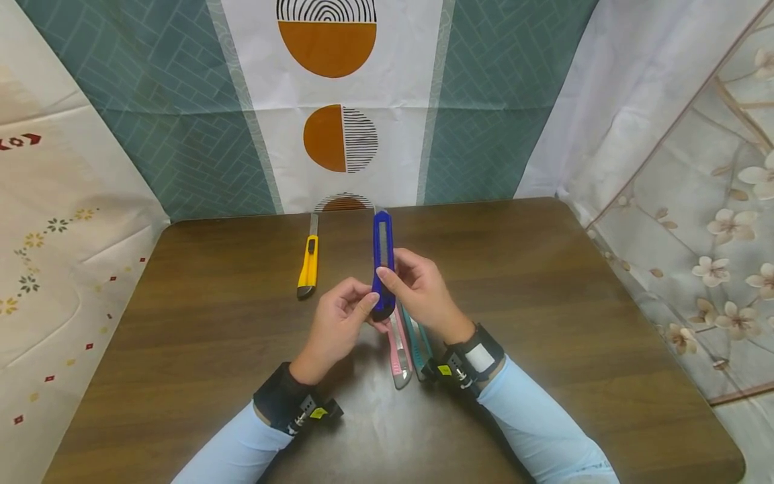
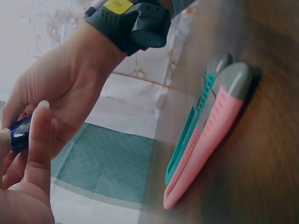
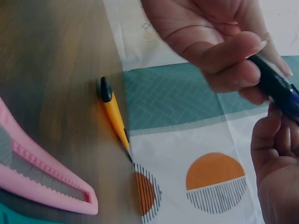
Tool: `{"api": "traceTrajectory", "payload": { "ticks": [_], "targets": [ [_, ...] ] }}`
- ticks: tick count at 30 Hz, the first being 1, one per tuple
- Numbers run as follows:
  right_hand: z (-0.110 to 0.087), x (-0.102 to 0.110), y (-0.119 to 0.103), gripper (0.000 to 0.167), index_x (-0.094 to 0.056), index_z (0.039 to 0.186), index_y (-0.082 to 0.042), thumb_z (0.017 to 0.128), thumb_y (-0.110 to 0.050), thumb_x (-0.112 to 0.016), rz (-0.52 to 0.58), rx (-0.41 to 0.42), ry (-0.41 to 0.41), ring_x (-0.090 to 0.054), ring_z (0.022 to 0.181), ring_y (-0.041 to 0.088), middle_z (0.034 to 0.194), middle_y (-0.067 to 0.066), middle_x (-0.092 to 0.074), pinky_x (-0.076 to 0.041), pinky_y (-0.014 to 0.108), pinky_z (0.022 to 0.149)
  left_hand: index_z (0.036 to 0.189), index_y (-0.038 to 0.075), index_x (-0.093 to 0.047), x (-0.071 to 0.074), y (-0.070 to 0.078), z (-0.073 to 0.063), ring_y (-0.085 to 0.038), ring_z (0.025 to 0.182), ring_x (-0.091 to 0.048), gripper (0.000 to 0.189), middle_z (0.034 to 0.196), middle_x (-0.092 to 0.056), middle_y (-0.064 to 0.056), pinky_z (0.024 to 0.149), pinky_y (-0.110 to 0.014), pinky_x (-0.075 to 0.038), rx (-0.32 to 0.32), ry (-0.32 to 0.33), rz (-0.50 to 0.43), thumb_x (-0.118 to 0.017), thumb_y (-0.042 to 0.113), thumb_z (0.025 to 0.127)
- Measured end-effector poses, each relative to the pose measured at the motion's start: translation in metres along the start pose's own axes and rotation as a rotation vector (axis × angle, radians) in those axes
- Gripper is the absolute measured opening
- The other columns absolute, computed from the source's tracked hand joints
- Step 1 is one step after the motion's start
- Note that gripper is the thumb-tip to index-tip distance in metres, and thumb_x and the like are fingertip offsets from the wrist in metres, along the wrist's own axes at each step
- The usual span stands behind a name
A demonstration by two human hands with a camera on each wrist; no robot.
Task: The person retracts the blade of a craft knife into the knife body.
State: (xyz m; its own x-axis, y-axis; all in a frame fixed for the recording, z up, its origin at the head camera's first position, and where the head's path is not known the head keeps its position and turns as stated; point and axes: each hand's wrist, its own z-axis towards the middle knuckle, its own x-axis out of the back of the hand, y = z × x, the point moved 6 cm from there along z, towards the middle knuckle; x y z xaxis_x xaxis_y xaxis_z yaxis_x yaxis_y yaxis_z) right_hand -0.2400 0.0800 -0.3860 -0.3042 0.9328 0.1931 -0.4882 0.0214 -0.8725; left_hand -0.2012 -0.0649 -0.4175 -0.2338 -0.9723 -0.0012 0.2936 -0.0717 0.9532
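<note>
A blue box cutter (image 1: 383,255) is held up over the table between both hands, its narrow tip toward the back. My left hand (image 1: 341,319) pinches its dark lower end with thumb and fingers. Higher on the body, my right hand (image 1: 426,292) grips it, the thumb lying across the front. In the left wrist view only a short part of the blue cutter (image 2: 21,133) shows between the fingers. Beneath the hands, a pink box cutter (image 1: 399,353) and a teal box cutter (image 1: 417,343) lie side by side on the table.
A yellow box cutter (image 1: 308,265) with its blade out lies near the table's back edge, left of the hands. The brown wooden table (image 1: 199,336) meets a patterned cloth (image 1: 399,134) at the back. Floral curtains (image 1: 713,269) hang along the right side.
</note>
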Motion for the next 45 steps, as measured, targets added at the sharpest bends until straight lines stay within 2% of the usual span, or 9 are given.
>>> {"api": "traceTrajectory", "payload": {
  "ticks": [8, 16, 21, 25, 31, 36, 41, 45],
  "targets": [
    [0.002, 0.002, 0.002, 0.027, -0.074, 0.087, -0.005, 0.101, -0.027, -0.067, -0.057, -0.057, 0.063, -0.067, 0.061, 0.018, 0.075, 0.010, -0.073, -0.057, 0.028, 0.056, 0.109, -0.004, -0.063, 0.002, 0.005, 0.001, -0.018, 0.068, -0.075, 0.012, 0.100, -0.073, -0.025, 0.065, -0.035, -0.065, -0.070, 0.033, 0.035, -0.063, 0.005, 0.100],
    [0.001, 0.000, 0.002, 0.025, -0.076, 0.093, -0.007, 0.102, -0.027, -0.065, -0.095, -0.121, 0.060, -0.068, 0.067, 0.020, 0.082, 0.007, -0.076, -0.058, 0.030, 0.061, 0.110, -0.004, -0.063, 0.004, 0.003, 0.001, -0.020, 0.072, -0.076, 0.015, 0.104, -0.072, -0.025, 0.066, -0.034, -0.065, -0.041, 0.040, 0.031, -0.064, 0.006, 0.100],
    [0.001, -0.001, 0.000, 0.022, -0.075, 0.094, -0.005, 0.102, -0.023, -0.065, -0.079, -0.095, 0.060, -0.069, 0.069, 0.020, 0.083, 0.009, -0.076, -0.060, 0.028, 0.064, 0.110, -0.003, -0.063, 0.005, 0.004, 0.000, -0.021, 0.072, -0.076, 0.015, 0.104, -0.072, -0.024, 0.066, -0.034, -0.065, -0.035, 0.049, 0.039, -0.066, 0.007, 0.099],
    [0.001, -0.002, -0.001, 0.020, -0.075, 0.095, -0.004, 0.102, -0.020, -0.065, -0.062, -0.065, 0.051, -0.069, 0.069, 0.019, 0.083, 0.010, -0.075, -0.061, 0.029, 0.065, 0.108, -0.003, -0.064, 0.006, 0.004, 0.001, -0.028, 0.069, -0.074, 0.013, 0.099, -0.072, -0.024, 0.063, -0.034, -0.065, -0.046, 0.063, 0.045, -0.067, 0.005, 0.098],
    [0.001, -0.004, -0.003, 0.019, -0.074, 0.098, -0.004, 0.102, -0.021, -0.066, -0.022, -0.036, 0.022, -0.069, 0.070, 0.022, 0.084, 0.010, -0.074, -0.063, 0.032, 0.066, 0.103, -0.005, -0.066, 0.009, 0.005, 0.003, -0.021, 0.058, -0.069, 0.011, 0.091, -0.068, -0.024, 0.057, -0.031, -0.063, -0.072, 0.101, 0.066, -0.068, 0.004, 0.097],
    [0.001, -0.003, -0.002, 0.017, -0.073, 0.099, -0.006, 0.102, -0.021, -0.066, -0.040, -0.043, 0.004, -0.069, 0.072, 0.021, 0.084, 0.008, -0.073, -0.063, 0.032, 0.067, 0.103, -0.005, -0.066, 0.009, 0.003, 0.003, -0.017, 0.059, -0.070, 0.011, 0.091, -0.068, -0.023, 0.057, -0.032, -0.063, -0.064, 0.103, 0.062, -0.068, 0.003, 0.096],
    [0.001, -0.002, -0.004, 0.013, -0.073, 0.101, -0.005, 0.101, -0.016, -0.066, -0.045, -0.021, -0.018, -0.067, 0.070, 0.021, 0.084, 0.008, -0.073, -0.062, 0.032, 0.064, 0.103, -0.003, -0.067, 0.010, 0.004, 0.003, -0.022, 0.060, -0.071, 0.011, 0.091, -0.070, -0.021, 0.057, -0.033, -0.063, -0.063, 0.116, 0.069, -0.070, 0.004, 0.096],
    [0.002, -0.003, -0.004, 0.017, -0.074, 0.103, -0.006, 0.102, -0.021, -0.066, -0.047, -0.006, -0.028, -0.066, 0.069, 0.021, 0.085, 0.006, -0.073, -0.061, 0.032, 0.063, 0.103, -0.001, -0.068, 0.011, 0.004, 0.002, -0.023, 0.058, -0.070, 0.010, 0.091, -0.070, -0.020, 0.057, -0.033, -0.063, -0.066, 0.128, 0.072, -0.070, 0.006, 0.095]
  ]
}}
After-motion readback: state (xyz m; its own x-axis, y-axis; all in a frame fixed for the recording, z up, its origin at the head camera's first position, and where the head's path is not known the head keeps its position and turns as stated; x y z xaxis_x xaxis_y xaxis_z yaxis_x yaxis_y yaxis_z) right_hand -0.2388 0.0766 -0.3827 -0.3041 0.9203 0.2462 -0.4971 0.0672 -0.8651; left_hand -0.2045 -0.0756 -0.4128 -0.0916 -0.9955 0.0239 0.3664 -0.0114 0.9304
